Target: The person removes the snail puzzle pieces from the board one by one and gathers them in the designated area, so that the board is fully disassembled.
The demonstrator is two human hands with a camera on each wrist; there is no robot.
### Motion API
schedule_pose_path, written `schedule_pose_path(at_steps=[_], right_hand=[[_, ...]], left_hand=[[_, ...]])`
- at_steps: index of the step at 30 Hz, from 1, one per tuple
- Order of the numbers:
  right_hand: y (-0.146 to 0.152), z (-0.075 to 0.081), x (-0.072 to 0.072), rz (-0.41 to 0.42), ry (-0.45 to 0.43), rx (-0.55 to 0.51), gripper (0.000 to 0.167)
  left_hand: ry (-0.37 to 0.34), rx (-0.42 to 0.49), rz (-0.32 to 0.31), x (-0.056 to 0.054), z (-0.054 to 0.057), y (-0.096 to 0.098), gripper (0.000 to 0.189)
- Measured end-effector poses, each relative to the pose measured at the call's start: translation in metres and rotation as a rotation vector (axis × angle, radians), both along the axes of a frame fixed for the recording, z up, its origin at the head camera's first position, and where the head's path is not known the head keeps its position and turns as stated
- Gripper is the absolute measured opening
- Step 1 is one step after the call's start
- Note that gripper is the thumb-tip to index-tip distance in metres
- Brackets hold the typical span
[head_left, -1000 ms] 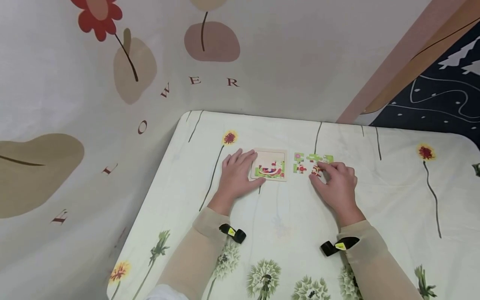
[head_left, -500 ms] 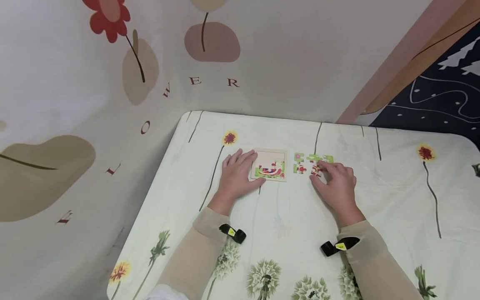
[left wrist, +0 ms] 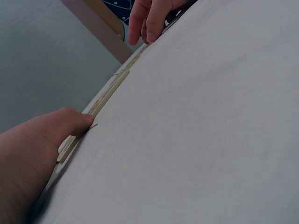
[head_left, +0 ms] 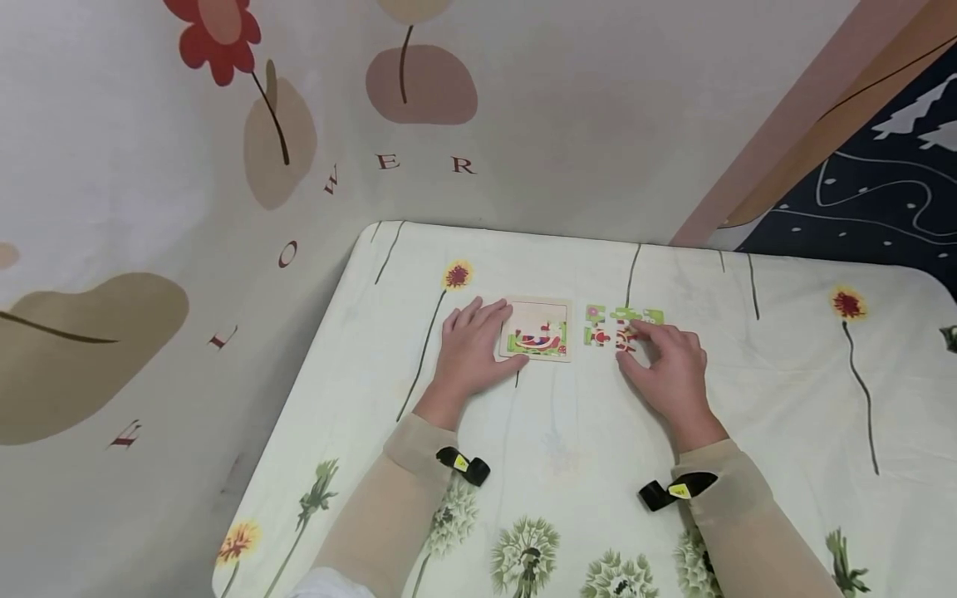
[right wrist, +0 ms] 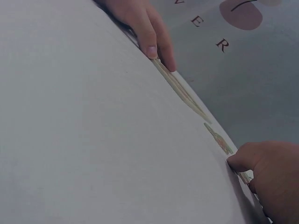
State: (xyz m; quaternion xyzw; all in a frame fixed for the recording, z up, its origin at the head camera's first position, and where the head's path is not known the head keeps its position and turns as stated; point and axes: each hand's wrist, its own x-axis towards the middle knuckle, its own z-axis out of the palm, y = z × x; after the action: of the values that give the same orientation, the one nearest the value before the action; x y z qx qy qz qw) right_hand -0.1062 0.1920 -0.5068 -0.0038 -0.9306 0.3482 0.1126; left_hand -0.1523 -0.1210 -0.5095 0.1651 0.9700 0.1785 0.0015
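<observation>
A small square wooden puzzle board point(head_left: 534, 309) lies on the table, its lower part filled with coloured pieces and its upper part bare wood. My left hand point(head_left: 473, 347) holds its left side, thumb at the near rim and fingertips by the far left corner. In the left wrist view the thumb lies over the board's edge point(left wrist: 110, 94). To the board's right, my right hand point(head_left: 674, 375) pinches a red-and-white puzzle piece point(head_left: 625, 335) between thumb and index finger, partly covering it. Beside it lie a red-and-green piece point(head_left: 596, 336) and a piece with a pink flower point(head_left: 594, 313).
Green puzzle pieces point(head_left: 635, 315) lie just beyond the right hand's fingertips. A white, flower-printed cloth point(head_left: 568, 465) covers the table. Patterned fabric point(head_left: 561, 158) hangs behind the table and along its left side.
The puzzle piece under my right fingers has shifted slightly left and turned a little, with the right hand shifting along slightly. My left hand and the board stay in place.
</observation>
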Motion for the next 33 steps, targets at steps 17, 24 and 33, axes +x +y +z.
schedule_pose_path(at_steps=[17, 24, 33], right_hand=[[-0.003, -0.001, -0.003, -0.001, 0.05, -0.055, 0.045], [-0.031, 0.001, -0.014, 0.083, 0.083, -0.082, 0.04], [-0.076, 0.004, -0.03, 0.193, 0.019, 0.006, 0.037]], left_hand=[[0.002, 0.001, -0.013, 0.0, 0.0, -0.001, 0.087], [0.005, 0.006, -0.01, 0.0, 0.0, -0.003, 0.087], [0.006, 0.001, -0.014, -0.001, -0.001, -0.002, 0.088]])
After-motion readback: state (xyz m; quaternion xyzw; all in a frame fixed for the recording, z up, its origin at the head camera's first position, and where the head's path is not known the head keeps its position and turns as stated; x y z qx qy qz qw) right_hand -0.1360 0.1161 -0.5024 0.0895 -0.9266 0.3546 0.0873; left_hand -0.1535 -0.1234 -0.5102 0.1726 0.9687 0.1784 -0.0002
